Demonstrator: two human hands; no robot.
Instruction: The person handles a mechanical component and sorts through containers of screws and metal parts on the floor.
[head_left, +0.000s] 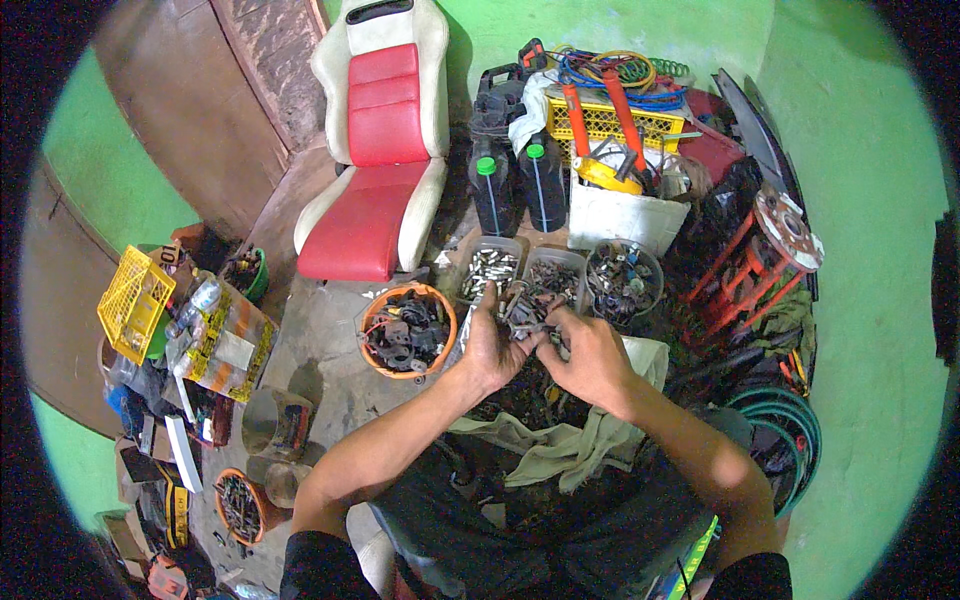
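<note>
Both hands meet in front of me over an open sack (560, 455) with dark loose parts in its mouth. My left hand (490, 350) is cupped, palm up, around a handful of small grey metal parts (524, 318). Against that handful, the fingers of my right hand (592, 368) are pinched together; what lies between them is too small to make out. Just beyond are a clear tub of pale, short cylindrical pieces (491, 267), a second tub of small metal parts (553, 272), partly hidden by my hands, and a round tub of mixed dark parts (622, 280).
Left of my hands stands an orange-rimmed bucket (364, 350) of black parts. A red and white car seat (385, 215) is beyond it. Two dark bottles (494, 195) with green caps, a white box (620, 220), an orange metal frame (745, 270) and a coiled green hose (805, 440) stand around.
</note>
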